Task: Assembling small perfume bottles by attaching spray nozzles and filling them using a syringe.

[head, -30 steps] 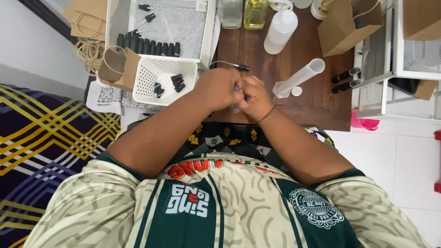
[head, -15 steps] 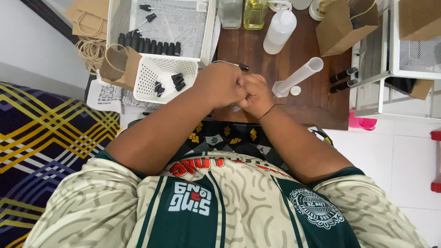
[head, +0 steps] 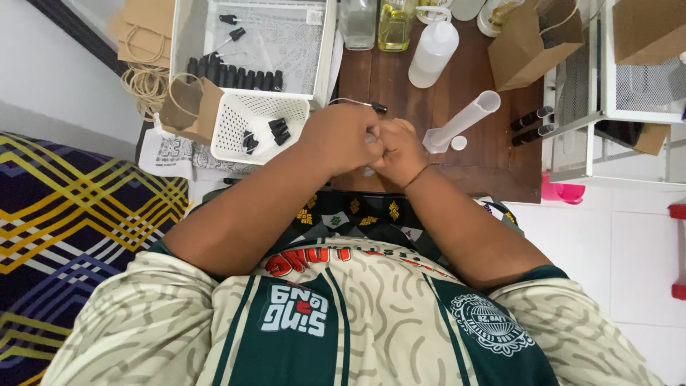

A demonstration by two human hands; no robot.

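At frame centre, the left hand (head: pixel 341 139) and right hand (head: pixel 397 149) are pressing together, fingers curling around something small and pale that is mostly hidden, so I cannot tell what it is. They are hovering over the dark wooden table (head: pixel 493 154). A clear plastic measuring cylinder (head: pixel 461 121) is lying just right of them; a small white perforated basket (head: pixel 250 129) is sitting left.

A dark brown wooden bench (head: pixel 500 154) carries the things. At its far edge stand a clear glass bottle (head: pixel 357 23), a glass bottle of yellow liquid (head: pixel 395 23) and a white plastic squeeze bottle (head: pixel 433 53). A clear plastic measuring cylinder (head: pixel 463 120) lies tilted near the middle, a small white cap (head: pixel 459 143) just beside it. A brown paper bag (head: pixel 527 50) sits far right, with two black-capped vials (head: pixel 532 125) near the right edge.
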